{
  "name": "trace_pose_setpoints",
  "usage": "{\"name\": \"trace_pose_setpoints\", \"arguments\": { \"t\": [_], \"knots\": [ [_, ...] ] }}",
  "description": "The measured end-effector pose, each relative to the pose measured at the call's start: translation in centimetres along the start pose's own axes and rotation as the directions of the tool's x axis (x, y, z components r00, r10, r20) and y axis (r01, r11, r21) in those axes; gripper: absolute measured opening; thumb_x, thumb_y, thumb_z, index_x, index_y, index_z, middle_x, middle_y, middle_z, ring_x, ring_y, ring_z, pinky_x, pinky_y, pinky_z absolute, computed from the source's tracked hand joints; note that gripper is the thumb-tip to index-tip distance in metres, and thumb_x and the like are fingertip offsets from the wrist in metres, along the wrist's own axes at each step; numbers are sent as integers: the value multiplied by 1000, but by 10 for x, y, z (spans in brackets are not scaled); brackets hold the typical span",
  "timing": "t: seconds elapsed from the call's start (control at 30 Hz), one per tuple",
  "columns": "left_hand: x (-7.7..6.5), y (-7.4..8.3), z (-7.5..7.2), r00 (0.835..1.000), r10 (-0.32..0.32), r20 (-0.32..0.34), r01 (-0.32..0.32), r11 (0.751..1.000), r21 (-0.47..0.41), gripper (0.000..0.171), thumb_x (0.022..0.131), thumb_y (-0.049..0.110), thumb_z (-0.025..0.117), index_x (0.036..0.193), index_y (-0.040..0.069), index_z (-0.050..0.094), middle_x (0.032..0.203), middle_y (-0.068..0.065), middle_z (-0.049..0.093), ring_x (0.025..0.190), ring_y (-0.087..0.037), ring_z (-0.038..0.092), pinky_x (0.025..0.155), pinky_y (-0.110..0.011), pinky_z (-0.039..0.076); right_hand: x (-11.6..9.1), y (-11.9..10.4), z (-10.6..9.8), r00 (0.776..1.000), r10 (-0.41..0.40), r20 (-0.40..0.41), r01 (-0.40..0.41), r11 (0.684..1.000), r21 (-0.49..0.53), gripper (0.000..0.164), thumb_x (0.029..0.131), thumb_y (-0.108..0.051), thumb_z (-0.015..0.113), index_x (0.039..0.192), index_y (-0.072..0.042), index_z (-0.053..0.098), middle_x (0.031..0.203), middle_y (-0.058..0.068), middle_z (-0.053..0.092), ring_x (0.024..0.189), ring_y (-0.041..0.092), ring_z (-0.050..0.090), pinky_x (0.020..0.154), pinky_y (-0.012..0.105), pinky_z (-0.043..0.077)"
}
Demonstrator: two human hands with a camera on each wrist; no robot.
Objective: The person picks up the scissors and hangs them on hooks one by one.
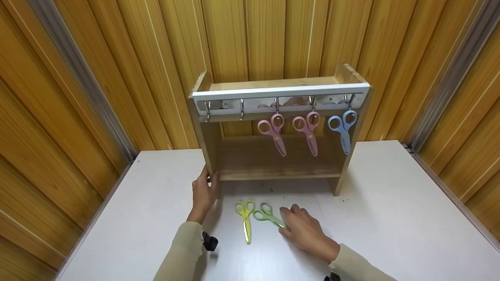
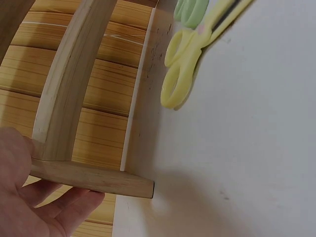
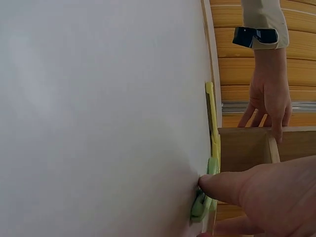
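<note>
Two pairs of scissors flat on the desk [image 1: 390, 218], in front of the wooden stand [image 1: 273, 174]. Yellow scissors [image 1: 246, 218] with rings toward the stand; green scissors [image 1: 273, 219] just to the right, rings angled toward the yellow pair, blades leading to the right hand [image 1: 306, 232]. On the white rail [image 1: 281, 90] above, from left to right: two bare hooks [image 1: 242, 109], two pink scissors [image 1: 278, 138], one blue scissors [image 1: 343, 130].

Left hand [image 1: 205, 193]: fingers wrapped around the lower part of the left side board, gripping the wooden stand.
Right hand: thumb and forefinger parted at the blade end of the green scissors, moderately wide, with no closed pinch visible. Cannot tell how firmly in contact.

Step in hand, by judgement: pickup of the green scissors.

1. Brace the wooden stand lightly with the left hand; avoid pulling toward the desk edge.
2. Set thumb and forefinger on opposite edges of the blades, close to the desk surface.
3. Narrow evenly to prevent spinning on the smooth top.
4. Lift straight up before turning, so as not to drag the rings against the yellow scissors.
5. Leave both rings uncovered and facing away from the palm.

Caution: with a grip at the tip only, expect likely drooping of the ring end. If slipping, set down and regrip nearer the pivot.
</note>
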State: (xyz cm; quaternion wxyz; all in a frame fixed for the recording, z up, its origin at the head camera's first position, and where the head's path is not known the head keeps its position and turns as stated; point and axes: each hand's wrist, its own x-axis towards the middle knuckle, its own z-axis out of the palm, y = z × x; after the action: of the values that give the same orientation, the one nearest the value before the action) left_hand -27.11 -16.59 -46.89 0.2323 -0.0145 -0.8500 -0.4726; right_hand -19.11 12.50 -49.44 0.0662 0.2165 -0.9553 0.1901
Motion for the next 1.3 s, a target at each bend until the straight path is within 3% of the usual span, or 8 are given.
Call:
{"name": "trace_pose_setpoints", "arguments": {
  "t": [0.17,0.4,0.67,0.9,1.13,1.3],
  "knots": [
    [1,0,1,1000,-4,-3,4,1000,6,49,101,17,55,147,11,43,135,-12,59,109,-26,65,90,-40,55,-1,7,-2,1000,-12,-22,13,999,35,11,82,-9,77,87,-11,68,79,0,51,68,17,46,50,32,42],
    [0,-1,1,1000,-4,0,4,1000,9,49,101,17,54,148,9,41,136,-12,58,110,-26,65,91,-40,55,-1,10,0,997,-36,-65,38,999,30,16,78,-1,78,88,-13,73,76,0,54,67,14,45,52,30,43],
    [1,-2,1,1000,4,-10,-4,1000,17,48,101,18,55,147,9,43,134,-13,59,107,-24,66,89,-40,55,0,9,-1,998,-23,-62,25,999,29,16,78,-2,79,87,-13,73,74,-3,52,67,15,46,51,32,44],
    [1,-1,0,1000,22,-14,-22,1000,9,46,100,15,56,145,7,45,131,-15,61,104,-29,67,86,-42,56,2,10,-4,999,-32,-27,34,994,103,20,76,7,76,86,-10,73,76,5,57,68,16,46,55,32,44],
    [1,1,0,1000,-2,-5,2,1000,4,47,101,17,55,146,9,44,132,-14,61,106,-28,67,88,-40,56,5,12,-9,999,-37,-27,41,984,171,18,77,9,72,86,-7,74,79,4,58,69,11,49,59,28,47],
    [1,1,0,1000,-28,8,28,1000,-4,49,101,19,54,148,12,42,136,-11,59,109,-25,65,90,-39,55,7,13,-12,999,-53,-4,53,977,208,17,79,10,70,82,-6,73,77,4,62,70,14,55,57,28,48]
  ]
}}
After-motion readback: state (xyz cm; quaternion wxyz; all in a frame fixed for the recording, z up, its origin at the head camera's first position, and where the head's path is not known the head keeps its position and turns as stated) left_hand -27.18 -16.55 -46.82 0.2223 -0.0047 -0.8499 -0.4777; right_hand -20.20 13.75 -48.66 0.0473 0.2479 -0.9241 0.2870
